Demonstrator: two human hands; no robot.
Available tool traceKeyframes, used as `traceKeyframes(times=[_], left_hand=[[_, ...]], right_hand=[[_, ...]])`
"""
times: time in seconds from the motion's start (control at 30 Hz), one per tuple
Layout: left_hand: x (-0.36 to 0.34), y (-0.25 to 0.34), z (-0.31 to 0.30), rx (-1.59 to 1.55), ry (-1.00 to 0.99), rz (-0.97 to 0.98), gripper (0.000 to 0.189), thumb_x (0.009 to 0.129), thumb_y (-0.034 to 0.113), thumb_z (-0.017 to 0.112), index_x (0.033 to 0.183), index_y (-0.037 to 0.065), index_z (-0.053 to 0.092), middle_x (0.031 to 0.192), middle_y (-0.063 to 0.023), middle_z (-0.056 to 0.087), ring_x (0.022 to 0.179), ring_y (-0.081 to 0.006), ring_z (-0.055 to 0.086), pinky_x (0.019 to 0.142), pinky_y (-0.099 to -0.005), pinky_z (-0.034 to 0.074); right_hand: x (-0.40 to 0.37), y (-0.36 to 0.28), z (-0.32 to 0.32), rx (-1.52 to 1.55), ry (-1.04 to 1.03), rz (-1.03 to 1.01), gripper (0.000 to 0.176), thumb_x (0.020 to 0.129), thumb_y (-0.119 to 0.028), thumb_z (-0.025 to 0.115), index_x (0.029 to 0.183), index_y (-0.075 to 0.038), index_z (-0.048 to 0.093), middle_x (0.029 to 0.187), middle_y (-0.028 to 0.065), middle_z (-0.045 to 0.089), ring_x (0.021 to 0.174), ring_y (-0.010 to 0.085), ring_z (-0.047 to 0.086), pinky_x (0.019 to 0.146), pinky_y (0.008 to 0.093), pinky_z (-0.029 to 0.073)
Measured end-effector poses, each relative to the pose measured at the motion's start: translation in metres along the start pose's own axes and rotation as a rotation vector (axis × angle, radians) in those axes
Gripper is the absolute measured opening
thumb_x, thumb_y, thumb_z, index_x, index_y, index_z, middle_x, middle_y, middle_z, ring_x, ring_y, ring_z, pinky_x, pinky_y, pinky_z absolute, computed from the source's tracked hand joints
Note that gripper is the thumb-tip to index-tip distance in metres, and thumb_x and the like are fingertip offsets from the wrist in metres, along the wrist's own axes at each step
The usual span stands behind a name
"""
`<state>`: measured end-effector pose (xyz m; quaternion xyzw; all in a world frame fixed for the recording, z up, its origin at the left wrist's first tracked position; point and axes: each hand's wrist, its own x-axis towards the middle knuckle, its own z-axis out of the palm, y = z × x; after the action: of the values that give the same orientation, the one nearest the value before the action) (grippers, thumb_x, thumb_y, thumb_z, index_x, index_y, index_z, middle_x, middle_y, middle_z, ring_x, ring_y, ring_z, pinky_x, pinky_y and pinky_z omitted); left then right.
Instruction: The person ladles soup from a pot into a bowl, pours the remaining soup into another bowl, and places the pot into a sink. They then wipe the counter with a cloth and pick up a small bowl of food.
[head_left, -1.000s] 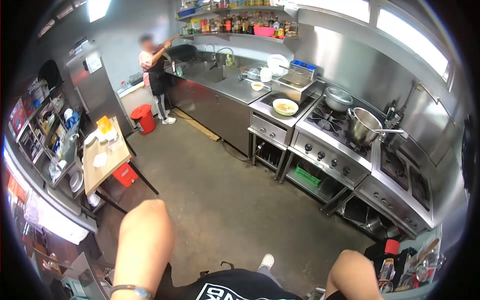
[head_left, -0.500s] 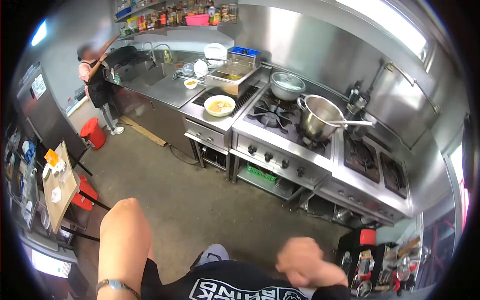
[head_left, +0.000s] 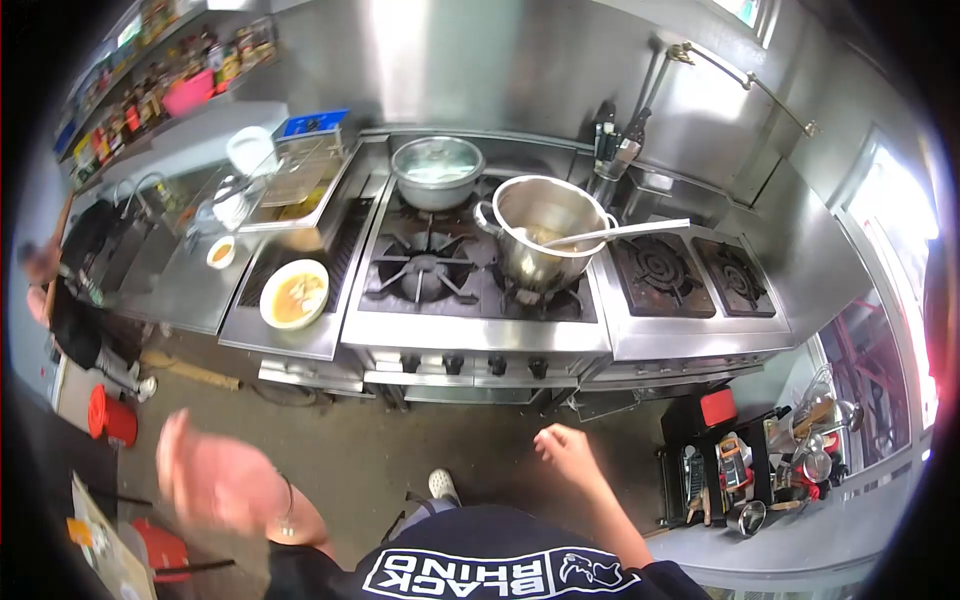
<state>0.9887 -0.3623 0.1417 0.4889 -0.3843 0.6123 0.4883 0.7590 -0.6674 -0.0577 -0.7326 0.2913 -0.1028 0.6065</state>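
My left hand [head_left: 215,478] is raised over the floor at the lower left, a bracelet on its wrist. Motion blurs it, but its fingers look stretched out and nothing shows in them. Lower centre, my right hand [head_left: 568,452] hangs in front of the stove with its fingers curled in and no object visible in it. Neither hand touches anything. Ahead of them a tall steel pot [head_left: 545,262] stands on a burner, with a long-handled utensil [head_left: 640,230] leaning in it. A white bowl of soup [head_left: 294,296] rests on the counter left of the stove.
A grey lidded pot [head_left: 437,178] sits on a back burner. Farther left are a small bowl [head_left: 221,252], a fryer [head_left: 300,185] and a co-worker [head_left: 75,320] by the sink. Utensils fill a rack [head_left: 740,465] at right. A red bin [head_left: 112,415] stands on the floor.
My view has swung right to face the stove. My left arm has turned so its hand shows at the lower left. My right hand has moved forward from my body.
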Motion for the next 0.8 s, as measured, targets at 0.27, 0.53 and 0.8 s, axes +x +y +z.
traceKeyframes(times=[0.27,0.53,0.8], left_hand=[[-0.24,-0.062,0.08,-0.465,-0.299,-2.113,0.035,0.085,0.028,0.053,0.111,0.004,0.05,0.088,-0.0053,0.057,0.082,-0.0167,0.057,0.068,-0.0282,0.046],[-0.262,-0.091,0.284,-0.707,-0.763,-2.033,0.05,0.085,0.041,0.05,0.121,0.007,0.046,0.111,-0.0093,0.055,0.098,-0.0193,0.053,0.08,-0.0331,0.042],[-0.273,-0.094,0.436,-0.734,-0.305,-2.192,0.018,0.084,0.024,0.056,0.071,0.013,0.051,0.056,0.0063,0.041,0.054,-0.0068,0.041,0.057,-0.026,0.035]], right_hand=[[0.157,-0.034,-0.104,0.294,0.556,-0.212,0.046,0.082,-0.024,0.058,0.121,-0.008,0.038,0.097,0.0037,0.051,0.079,0.0106,0.052,0.059,0.0229,0.044],[0.293,-0.054,-0.198,0.672,0.689,-0.384,0.067,0.079,-0.033,0.062,0.132,-0.013,0.028,0.125,0.0111,0.043,0.111,0.0212,0.044,0.089,0.0374,0.034],[0.346,-0.112,-0.2,1.082,0.408,-0.678,0.037,0.086,-0.023,0.045,0.055,-0.014,0.028,0.045,-0.0016,0.026,0.042,0.0096,0.024,0.047,0.0262,0.026]])
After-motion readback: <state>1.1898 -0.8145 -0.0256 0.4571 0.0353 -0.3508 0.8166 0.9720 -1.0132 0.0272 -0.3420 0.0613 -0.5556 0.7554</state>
